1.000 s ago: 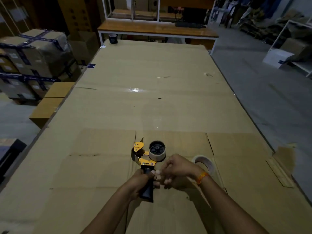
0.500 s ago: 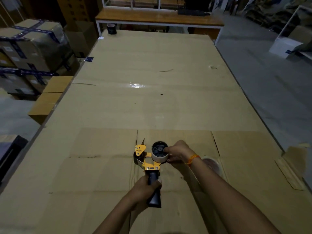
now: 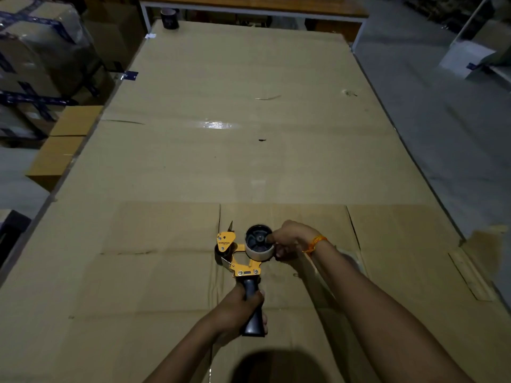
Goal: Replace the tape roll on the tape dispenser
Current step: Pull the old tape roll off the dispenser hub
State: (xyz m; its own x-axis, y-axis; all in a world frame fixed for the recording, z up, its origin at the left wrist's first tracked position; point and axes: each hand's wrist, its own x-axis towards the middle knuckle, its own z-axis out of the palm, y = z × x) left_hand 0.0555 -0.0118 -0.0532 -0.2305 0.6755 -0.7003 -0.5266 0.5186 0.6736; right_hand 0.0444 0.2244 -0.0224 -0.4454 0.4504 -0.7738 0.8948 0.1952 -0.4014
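Long surface (image 3: 249, 167) fully covered in flat brown corrugated cardboard sheets, seams and flap cuts visible near the front. Glossy clear tape strip (image 3: 218, 124) across the middle seam. Dark cylindrical cup (image 3: 169, 18) at far left corner. Small blue-and-white label (image 3: 130, 76) on left edge. Loose cardboard strip (image 3: 470, 275) at right edge.

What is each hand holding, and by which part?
Left hand grips the tape dispenser by its black handle; right hand pinches the nearly spent tape roll at its rim.
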